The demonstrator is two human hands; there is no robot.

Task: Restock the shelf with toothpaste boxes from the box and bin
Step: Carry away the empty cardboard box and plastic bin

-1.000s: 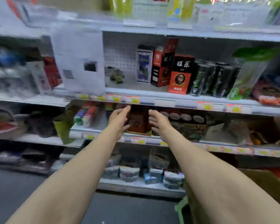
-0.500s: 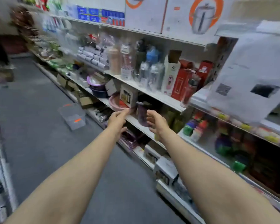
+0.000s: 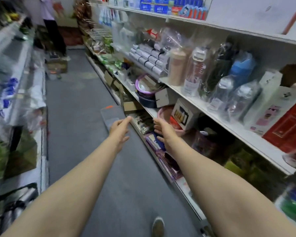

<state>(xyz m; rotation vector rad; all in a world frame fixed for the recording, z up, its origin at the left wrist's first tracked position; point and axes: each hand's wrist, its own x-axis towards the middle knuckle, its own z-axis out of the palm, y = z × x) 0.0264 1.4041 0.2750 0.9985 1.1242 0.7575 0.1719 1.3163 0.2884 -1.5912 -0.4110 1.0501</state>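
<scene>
Both arms stretch forward along a shop aisle. My left hand (image 3: pixel 120 127) is empty, fingers relaxed and spread, just in front of a clear plastic bin (image 3: pixel 111 115) with an orange mark that stands on the grey floor. My right hand (image 3: pixel 162 129) is also empty with fingers straight, held beside the low shelf edge. Blue toothpaste boxes (image 3: pixel 155 5) are stacked on the top shelf far up on the right. A cardboard box (image 3: pixel 57 65) sits on the floor further down the aisle.
Shelves (image 3: pixel 212 115) on the right carry bottles, basins and boxed goods. Another shelf row (image 3: pixel 24 93) lines the left. A person (image 3: pixel 52 26) stands at the far end of the aisle. My shoe (image 3: pixel 158 226) shows on the grey floor (image 3: pixel 79 103) below.
The view has swung left from facing the shelves to looking down the aisle. Both empty hands stay outstretched; the clear bin is now close in front of my left hand.
</scene>
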